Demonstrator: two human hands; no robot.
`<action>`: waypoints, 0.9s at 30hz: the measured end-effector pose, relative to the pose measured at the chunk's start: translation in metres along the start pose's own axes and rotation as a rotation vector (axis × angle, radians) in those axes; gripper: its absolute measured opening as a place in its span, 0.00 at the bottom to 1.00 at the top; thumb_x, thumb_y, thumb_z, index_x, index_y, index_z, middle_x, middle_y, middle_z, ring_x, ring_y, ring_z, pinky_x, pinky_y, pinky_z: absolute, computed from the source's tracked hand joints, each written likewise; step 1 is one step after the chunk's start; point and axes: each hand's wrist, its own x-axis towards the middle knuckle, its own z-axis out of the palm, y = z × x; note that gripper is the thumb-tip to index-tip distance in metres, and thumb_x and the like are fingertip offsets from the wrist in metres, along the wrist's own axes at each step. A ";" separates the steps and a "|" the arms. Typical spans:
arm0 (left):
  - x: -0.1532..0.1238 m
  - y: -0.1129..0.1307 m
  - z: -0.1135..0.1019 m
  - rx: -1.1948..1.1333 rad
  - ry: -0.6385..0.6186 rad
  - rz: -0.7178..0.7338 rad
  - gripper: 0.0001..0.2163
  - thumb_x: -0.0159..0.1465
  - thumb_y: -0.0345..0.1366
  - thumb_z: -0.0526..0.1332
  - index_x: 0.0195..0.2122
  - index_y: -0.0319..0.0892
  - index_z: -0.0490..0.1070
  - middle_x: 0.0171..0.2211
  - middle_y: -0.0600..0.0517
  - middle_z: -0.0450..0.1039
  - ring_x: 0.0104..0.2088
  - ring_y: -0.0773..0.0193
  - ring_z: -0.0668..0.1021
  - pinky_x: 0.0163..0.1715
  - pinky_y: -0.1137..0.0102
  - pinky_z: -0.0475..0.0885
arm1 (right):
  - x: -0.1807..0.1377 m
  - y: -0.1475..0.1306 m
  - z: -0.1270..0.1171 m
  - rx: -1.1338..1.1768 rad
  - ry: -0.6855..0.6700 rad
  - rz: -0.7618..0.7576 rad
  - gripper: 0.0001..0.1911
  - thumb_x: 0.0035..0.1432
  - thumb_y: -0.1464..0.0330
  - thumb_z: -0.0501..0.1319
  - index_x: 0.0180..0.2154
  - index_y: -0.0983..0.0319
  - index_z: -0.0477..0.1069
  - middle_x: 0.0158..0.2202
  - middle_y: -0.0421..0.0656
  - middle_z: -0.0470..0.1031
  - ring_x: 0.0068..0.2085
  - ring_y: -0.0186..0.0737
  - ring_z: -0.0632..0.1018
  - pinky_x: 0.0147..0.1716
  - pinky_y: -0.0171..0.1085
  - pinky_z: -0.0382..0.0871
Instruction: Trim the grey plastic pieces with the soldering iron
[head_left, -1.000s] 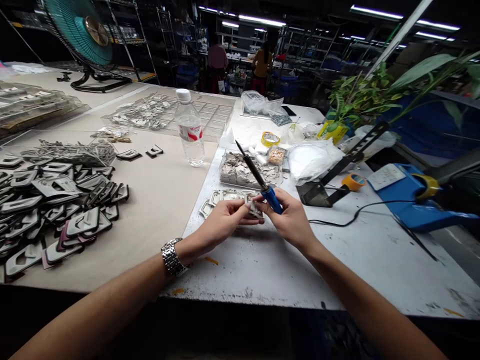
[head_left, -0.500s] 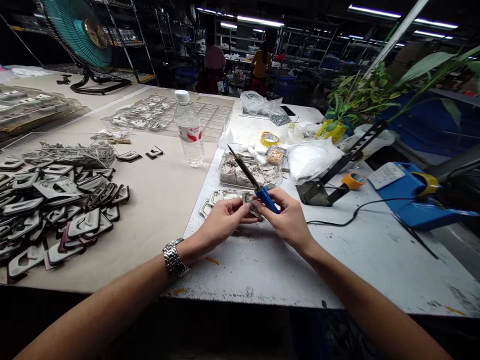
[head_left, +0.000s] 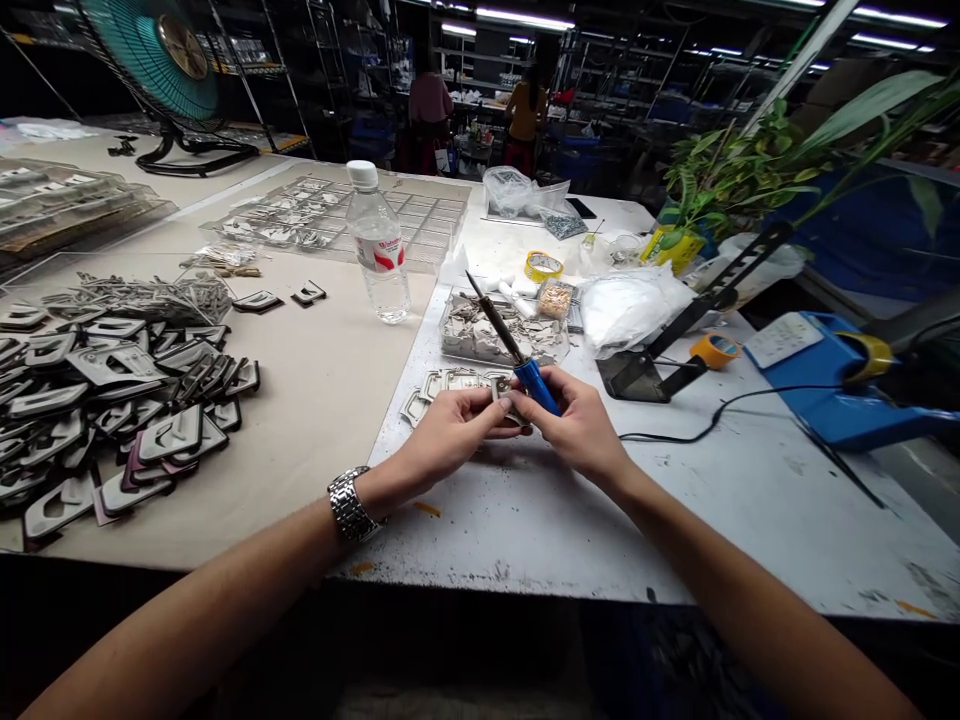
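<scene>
My right hand [head_left: 577, 420] is closed round the blue handle of a soldering iron [head_left: 531, 375], whose dark tip points up and to the left. Between the thumb and fingers of my left hand [head_left: 457, 430] is a small grey plate-like part [head_left: 504, 386], partly covered by the fingers. My right thumb and fingertips meet the same part. Just beyond my left hand, several pale frame-shaped parts [head_left: 433, 385] lie on the white tabletop. Behind them stands a clear tray [head_left: 450, 345] full of small grey pieces.
To the left lies a pile of black-edged frame pieces [head_left: 112, 400]. A water bottle [head_left: 380, 250] stands ahead. On the right are a black metal stand [head_left: 637, 375], orange tape [head_left: 715, 350], a blue tape dispenser [head_left: 825, 390] and a black cable [head_left: 705, 435]. Two people are far back.
The view has shifted slightly. Both hands keep their grip, and the grey part looks a little more tilted between my fingers. The soldering iron still points up and left.
</scene>
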 end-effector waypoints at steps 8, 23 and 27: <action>0.000 0.003 0.001 -0.015 0.001 -0.010 0.19 0.67 0.53 0.75 0.36 0.39 0.82 0.37 0.50 0.82 0.46 0.53 0.88 0.63 0.51 0.80 | 0.001 -0.005 -0.002 0.103 -0.023 0.068 0.21 0.60 0.52 0.77 0.46 0.59 0.80 0.38 0.41 0.81 0.34 0.39 0.78 0.29 0.37 0.75; 0.002 -0.003 -0.004 0.070 0.039 -0.022 0.22 0.66 0.55 0.75 0.34 0.40 0.76 0.34 0.47 0.85 0.39 0.51 0.90 0.47 0.57 0.87 | -0.003 0.003 0.005 -0.014 0.070 -0.019 0.20 0.62 0.52 0.76 0.46 0.59 0.79 0.40 0.43 0.83 0.41 0.44 0.81 0.43 0.43 0.75; 0.004 -0.005 -0.005 0.087 0.042 -0.002 0.22 0.66 0.55 0.75 0.35 0.39 0.76 0.34 0.46 0.85 0.39 0.50 0.91 0.41 0.62 0.88 | -0.002 0.006 0.005 -0.020 0.141 0.005 0.24 0.57 0.52 0.79 0.43 0.58 0.74 0.33 0.36 0.73 0.32 0.37 0.72 0.32 0.38 0.66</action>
